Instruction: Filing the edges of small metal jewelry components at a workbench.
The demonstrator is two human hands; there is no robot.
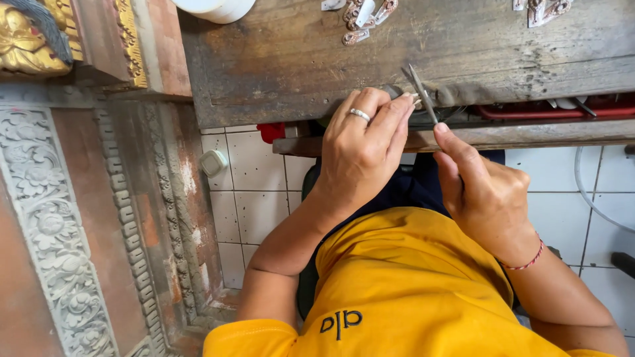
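My left hand [362, 151], with a silver ring on one finger, rests at the near edge of a worn wooden workbench [317, 59]. Its fingertips pinch a small pale piece [415, 99] against the bench edge; most of that piece is hidden. My right hand [479, 192] holds a thin metal file [421, 91], index finger stretched along it, the tip slanting up and left over the small piece. A red thread bracelet circles my right wrist.
Small silver metal parts [362, 16] lie at the bench's far edge, more [542, 9] to the right. A white round container [215, 8] stands top left. A red tool [549, 109] lies in the shelf under the bench. Carved stone wall [59, 225] at left, white floor tiles below.
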